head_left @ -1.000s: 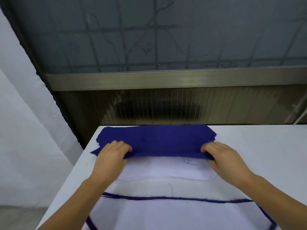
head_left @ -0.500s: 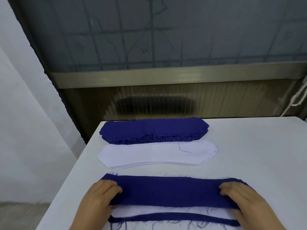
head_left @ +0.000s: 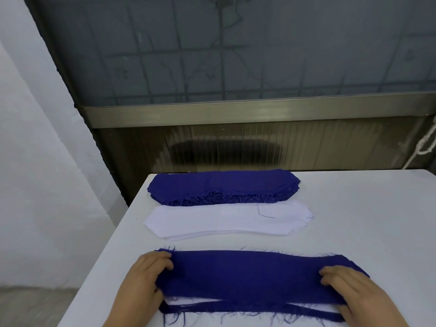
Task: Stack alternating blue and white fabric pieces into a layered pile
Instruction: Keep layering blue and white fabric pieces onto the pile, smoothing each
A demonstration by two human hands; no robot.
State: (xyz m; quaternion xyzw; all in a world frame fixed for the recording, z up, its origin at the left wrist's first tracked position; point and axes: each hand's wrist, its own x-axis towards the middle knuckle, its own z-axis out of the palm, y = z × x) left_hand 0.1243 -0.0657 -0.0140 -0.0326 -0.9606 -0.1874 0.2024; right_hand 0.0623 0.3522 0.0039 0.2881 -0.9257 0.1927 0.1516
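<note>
Currently a blue piece (head_left: 257, 277) is held stretched between both hands over the layered pile (head_left: 236, 309). The left hand (head_left: 144, 282) grips its left end, fingers curled over the edge; the right hand (head_left: 354, 296) lies on the right end with fingers bent — whether a pinch is made underneath cannot be told. A white layer and a lower blue edge are seen just below the held piece, toward the wrists.

Beyond the fingertips, well apart, the white supply stack (head_left: 226, 220) and the blue supply stack (head_left: 221, 187) are set on the table (head_left: 365, 220).

Risks, judged:
- Skew — the lower blue edge already runs at an angle to the held piece; uneven release would worsen it.
- Layers beneath could be dragged by sliding.
- Frayed threads may snag on the fingers.
</note>
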